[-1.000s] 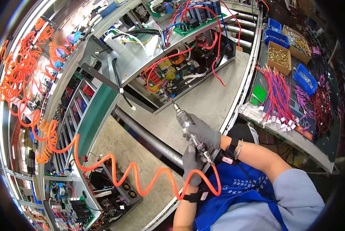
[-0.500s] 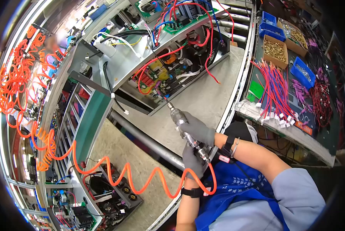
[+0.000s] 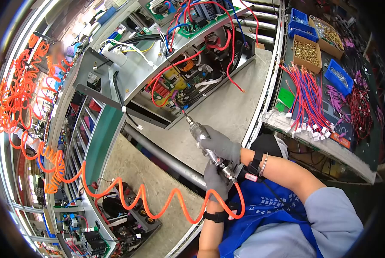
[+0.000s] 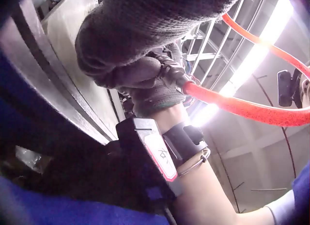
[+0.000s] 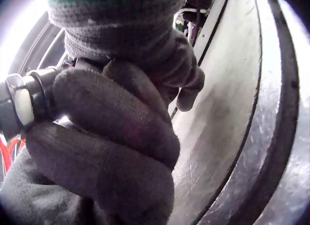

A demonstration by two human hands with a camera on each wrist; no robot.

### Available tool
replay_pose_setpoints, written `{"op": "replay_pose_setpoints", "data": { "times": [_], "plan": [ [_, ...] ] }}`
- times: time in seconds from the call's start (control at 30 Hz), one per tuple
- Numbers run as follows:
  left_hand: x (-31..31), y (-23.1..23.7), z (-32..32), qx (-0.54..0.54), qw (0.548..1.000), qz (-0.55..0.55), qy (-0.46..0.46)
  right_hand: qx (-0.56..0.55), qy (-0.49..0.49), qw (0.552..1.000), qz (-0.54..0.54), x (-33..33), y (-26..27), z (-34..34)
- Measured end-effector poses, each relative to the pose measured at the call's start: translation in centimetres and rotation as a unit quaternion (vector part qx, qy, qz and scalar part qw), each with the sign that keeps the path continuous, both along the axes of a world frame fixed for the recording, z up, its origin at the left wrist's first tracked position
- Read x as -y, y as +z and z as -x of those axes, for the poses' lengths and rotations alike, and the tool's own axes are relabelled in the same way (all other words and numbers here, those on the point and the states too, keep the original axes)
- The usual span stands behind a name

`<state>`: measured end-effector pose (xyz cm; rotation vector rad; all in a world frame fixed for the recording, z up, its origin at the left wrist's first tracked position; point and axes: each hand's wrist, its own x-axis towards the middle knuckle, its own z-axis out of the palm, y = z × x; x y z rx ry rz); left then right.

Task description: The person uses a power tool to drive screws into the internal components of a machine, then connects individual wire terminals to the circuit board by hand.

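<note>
Both hands wear grey knit gloves. My right hand [image 3: 221,145] grips the body of a pneumatic screwdriver [image 3: 198,132], its fingers curled round the barrel in the right wrist view. Lower down, my left hand [image 3: 216,181] holds the rear part, close to the hose fitting [image 3: 228,173]; the tool partly hides its fingers. An orange coiled air hose [image 3: 174,195] runs from that end. The tool tilts up and away, its reddish tip [image 3: 184,112] near the front edge of an open metal chassis [image 3: 151,118] with circuit boards and red cables [image 3: 181,64].
A second electronics unit [image 3: 126,215] lies at lower left. On the right bench stand a carton of brass-coloured fasteners [image 3: 307,52], a blue bin [image 3: 339,77] and a bundle of red and blue wires [image 3: 306,101]. A dark roller [image 3: 162,152] crosses between the board surfaces.
The head view has shifted slightly, moving the scene a little to the left. My left hand has moved closer in under the tool's rear. The right hand keeps its grip.
</note>
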<state>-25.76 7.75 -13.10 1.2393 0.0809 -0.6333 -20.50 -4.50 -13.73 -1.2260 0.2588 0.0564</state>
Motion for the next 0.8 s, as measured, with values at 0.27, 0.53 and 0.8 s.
{"op": "replay_pose_setpoints", "data": {
  "times": [0.27, 0.53, 0.8],
  "plan": [
    [0.1, -1.2, -0.4, -0.061, 0.998, 0.010, 0.014, 0.004, -0.004, 0.999, -0.042, 0.2, 0.0, -0.1],
    [0.5, -0.7, -0.4, -0.104, 0.994, 0.022, 0.033, 0.010, -0.019, 0.998, -0.067, 0.2, 0.6, 0.0],
    [0.2, -0.9, 0.1, 0.069, 0.996, -0.054, -0.034, 0.014, -0.017, 0.995, 0.094, 0.3, -0.2, -0.2]
  ]
}}
